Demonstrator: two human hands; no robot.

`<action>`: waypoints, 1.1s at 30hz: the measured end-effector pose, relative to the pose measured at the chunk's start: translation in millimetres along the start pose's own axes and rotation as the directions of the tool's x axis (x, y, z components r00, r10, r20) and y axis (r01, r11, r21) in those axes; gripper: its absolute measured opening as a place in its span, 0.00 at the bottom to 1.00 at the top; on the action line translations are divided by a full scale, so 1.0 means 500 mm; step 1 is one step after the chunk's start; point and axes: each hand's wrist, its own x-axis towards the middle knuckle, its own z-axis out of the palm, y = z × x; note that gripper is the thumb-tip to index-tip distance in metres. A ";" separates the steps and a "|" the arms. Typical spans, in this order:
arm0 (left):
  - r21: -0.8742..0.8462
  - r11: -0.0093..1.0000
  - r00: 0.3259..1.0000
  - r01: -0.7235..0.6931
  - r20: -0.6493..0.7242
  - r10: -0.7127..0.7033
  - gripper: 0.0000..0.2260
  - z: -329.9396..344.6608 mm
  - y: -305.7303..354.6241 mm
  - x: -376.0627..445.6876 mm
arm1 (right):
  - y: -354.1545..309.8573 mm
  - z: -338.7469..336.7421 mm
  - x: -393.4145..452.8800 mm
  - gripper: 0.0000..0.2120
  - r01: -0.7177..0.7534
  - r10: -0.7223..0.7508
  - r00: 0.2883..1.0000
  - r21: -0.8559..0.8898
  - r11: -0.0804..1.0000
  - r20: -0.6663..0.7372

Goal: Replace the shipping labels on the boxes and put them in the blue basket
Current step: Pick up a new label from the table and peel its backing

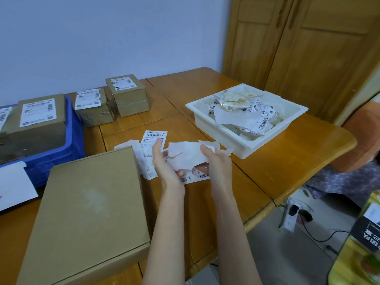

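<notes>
At the centre of the frame both hands work a torn, crumpled white label sheet [186, 156] just above the tabletop [277, 161]. The right hand [216, 161] curls its fingers round the sheet's right side; the left hand [164, 163] holds the left edge, though its fingers are partly hidden behind the paper. A printed shipping label [154, 140] lies beside the left hand. The flat cardboard box [86, 212] at lower left shows a bare top with a pale patch. The blue basket [72, 140] at the left edge holds a labelled box [39, 116]. The scrap probably belongs in the white tray [242, 138] at upper right; balling it tightly first should stop sticky pieces from clinging to fingers.
</notes>
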 end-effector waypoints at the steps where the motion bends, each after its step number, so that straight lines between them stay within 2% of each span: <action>1: 0.094 0.995 0.999 -0.037 0.005 0.036 0.25 0.001 -0.001 -0.001 | -0.004 0.006 -0.006 0.08 0.023 -0.023 1.000 -0.018 1.000 -0.013; 5: 0.342 0.932 0.993 -0.118 0.059 0.104 0.15 0.012 -0.013 -0.020 | -0.009 0.024 -0.018 0.09 0.073 -0.074 0.997 -0.076 0.994 -0.013; 7: 0.381 0.908 0.985 -0.173 0.083 0.153 0.12 0.013 -0.013 -0.014 | -0.013 0.022 -0.019 0.09 0.064 -0.065 0.998 -0.076 0.995 -0.010; 9: 0.339 0.923 0.983 -0.181 0.105 0.154 0.09 0.010 -0.006 -0.010 | -0.018 0.016 -0.018 0.09 0.006 -0.007 1.000 -0.015 1.000 -0.013; 11: 0.271 0.954 0.989 -0.131 0.104 0.106 0.09 0.010 0.002 -0.014 | -0.023 0.010 -0.017 0.10 -0.079 0.079 0.997 0.066 0.995 0.011; 15: 0.148 0.986 0.993 -0.072 0.105 0.057 0.09 0.011 0.008 -0.022 | -0.026 0.012 -0.016 0.05 -0.185 0.180 0.982 0.128 0.974 0.051; 20: 0.018 0.999 0.997 0.027 0.077 -0.029 0.10 0.012 0.004 -0.016 | -0.024 0.018 -0.015 0.03 -0.320 0.318 0.946 0.289 0.902 0.055; 27: -0.051 0.995 0.996 0.089 0.035 -0.087 0.10 0.008 -0.007 0.001 | -0.024 0.018 -0.021 0.05 -0.370 0.354 0.928 0.366 0.854 0.113; 29: 0.002 0.999 0.999 0.041 0.036 -0.041 0.09 0.011 -0.005 -0.006 | -0.025 0.017 -0.022 0.05 -0.380 0.357 0.925 0.371 0.847 0.132; 31: 0.158 0.982 0.995 -0.102 0.034 0.098 0.11 0.014 -0.007 -0.009 | -0.029 0.011 -0.022 0.06 -0.366 0.328 0.931 0.390 0.845 0.163; 33: 0.316 0.908 0.961 -0.275 0.063 0.269 0.14 0.012 -0.015 0.001 | -0.034 0.006 -0.022 0.07 -0.339 0.288 0.940 0.413 0.845 0.181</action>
